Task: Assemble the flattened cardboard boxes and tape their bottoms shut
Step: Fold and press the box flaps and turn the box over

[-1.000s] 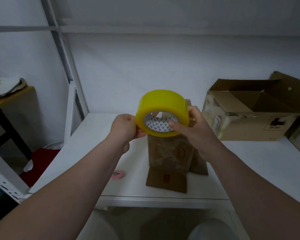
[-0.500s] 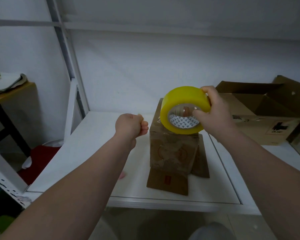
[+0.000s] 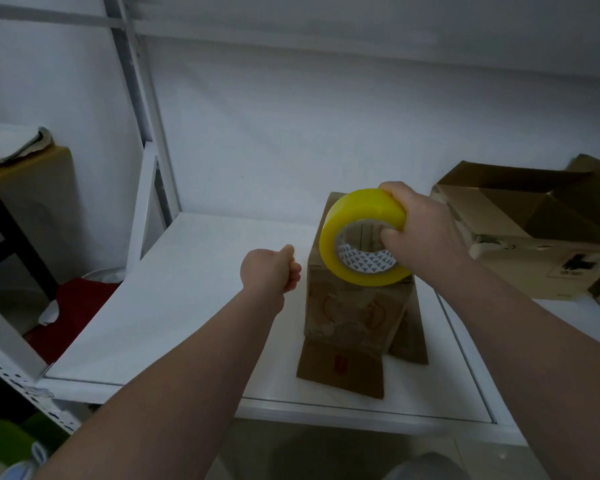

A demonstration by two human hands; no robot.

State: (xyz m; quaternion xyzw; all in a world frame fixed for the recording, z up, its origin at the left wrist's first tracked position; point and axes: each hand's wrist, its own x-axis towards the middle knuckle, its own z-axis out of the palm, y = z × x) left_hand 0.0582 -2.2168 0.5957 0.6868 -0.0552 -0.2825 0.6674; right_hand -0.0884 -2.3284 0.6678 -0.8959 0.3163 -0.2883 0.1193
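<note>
Right of centre in the frame, the right hand is gripping a yellow roll of packing tape, thumb inside its core, just above the small upright brown cardboard box standing on the white bench. The left hand is hovering beside the box, its grip pinched narrow; whether it is holding a tape end, I cannot tell.

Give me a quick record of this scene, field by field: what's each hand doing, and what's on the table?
right hand: grips the yellow tape roll, fingers through its core
left hand: closed in a fist, left of the roll; a pulled tape end cannot be made out
small box: upright on the white table, flaps splayed at its base
roll position: over the box top
large box: open, far right
</note>
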